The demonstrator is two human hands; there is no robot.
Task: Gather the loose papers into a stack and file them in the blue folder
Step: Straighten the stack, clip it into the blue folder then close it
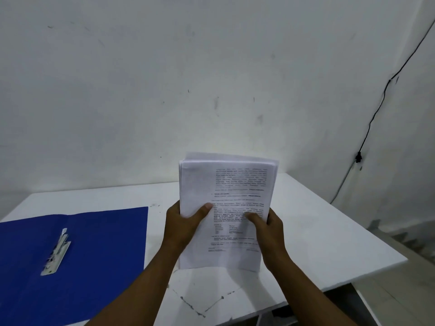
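Above the white tabletop [317, 231], a stack of printed papers [226, 208] stands nearly upright, its lower edge at or just over the surface, with the left hand [186, 222] grasping its left edge and the right hand [268, 224] grasping its right edge, both thumbs pressed on the front sheet. To the left, well apart from the stack, the blue folder [98, 250] lies open and flat, its metal clip [56, 252] showing at the middle.

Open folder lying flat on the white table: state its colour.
Deep blue card folder with a silvery metal clip, head view.
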